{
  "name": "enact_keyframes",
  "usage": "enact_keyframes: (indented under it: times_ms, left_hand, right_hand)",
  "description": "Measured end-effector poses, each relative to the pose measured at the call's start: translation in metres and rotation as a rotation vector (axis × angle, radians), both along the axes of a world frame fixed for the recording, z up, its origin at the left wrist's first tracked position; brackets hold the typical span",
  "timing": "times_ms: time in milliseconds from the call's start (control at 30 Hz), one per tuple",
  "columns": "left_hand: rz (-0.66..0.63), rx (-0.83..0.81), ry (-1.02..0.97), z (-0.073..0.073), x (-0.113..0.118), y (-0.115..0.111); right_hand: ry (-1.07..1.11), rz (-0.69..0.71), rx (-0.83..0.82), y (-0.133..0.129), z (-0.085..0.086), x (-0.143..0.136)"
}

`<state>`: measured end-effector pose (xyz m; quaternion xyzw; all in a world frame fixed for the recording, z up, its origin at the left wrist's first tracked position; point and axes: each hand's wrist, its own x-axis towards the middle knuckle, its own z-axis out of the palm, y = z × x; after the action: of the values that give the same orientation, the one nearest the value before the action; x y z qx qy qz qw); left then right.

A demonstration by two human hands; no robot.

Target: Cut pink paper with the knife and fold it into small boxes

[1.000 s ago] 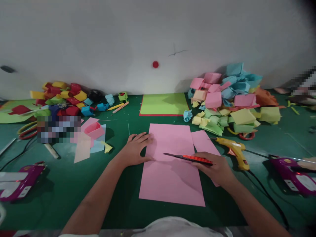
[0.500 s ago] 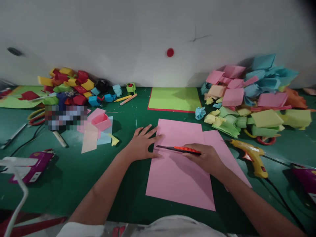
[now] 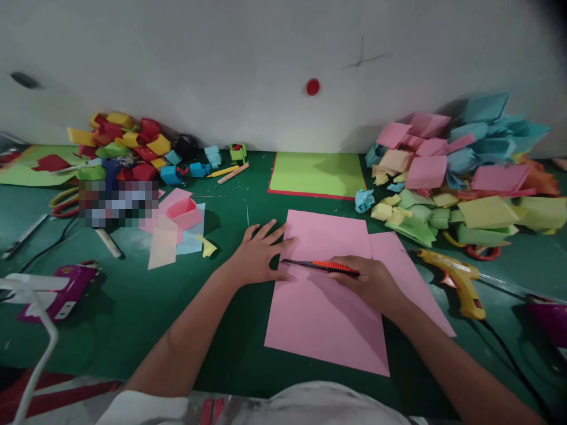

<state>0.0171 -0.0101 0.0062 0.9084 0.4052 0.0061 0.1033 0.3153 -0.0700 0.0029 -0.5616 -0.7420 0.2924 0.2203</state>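
Note:
A pink sheet of paper [image 3: 330, 321] lies on the green table, with a second pink sheet [image 3: 405, 271] partly under it at the right. My left hand [image 3: 257, 257] rests with fingers spread over the upper left edge of the front sheet and holds nothing. My right hand [image 3: 370, 280] is closed on a red and black craft knife [image 3: 330, 265]. The knife lies nearly level across the sheet, its tip pointing left at the sheet's left edge, between my left thumb and forefinger.
Behind the sheets is a green sheet with a red edge [image 3: 319, 175]. Folded paper pieces [image 3: 427, 171] and a yellow glue gun [image 3: 458, 280] are at the right. Colourful paper boxes [image 3: 128, 141], paper scraps [image 3: 163, 242] and a purple device [image 3: 75, 289] stand at the left.
The view has shifted slightly, so the table items appear a little farther right and higher. Both hands and the knife keep nearly the same place on the pink sheet.

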Motion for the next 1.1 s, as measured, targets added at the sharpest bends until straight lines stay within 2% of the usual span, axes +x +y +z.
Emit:
enact_keyframes:
  times_ms: [367,633,1100]
  left_hand:
    - [0.011,0.003,0.011,0.0009,0.0003,-0.0006]
    - [-0.1,-0.005,-0.042,0.0009,0.001,0.0031]
    - [-0.087,-0.006,-0.024,0.0018,0.001,0.0051]
  right_hand:
    - [-0.017,0.039,0.051,-0.0003,-0.0036,-0.0005]
    - [-0.033,0.06,0.093,-0.0008,-0.0049,-0.0016]
    - [-0.11,0.098,0.148,0.0006,-0.0028,-0.0031]
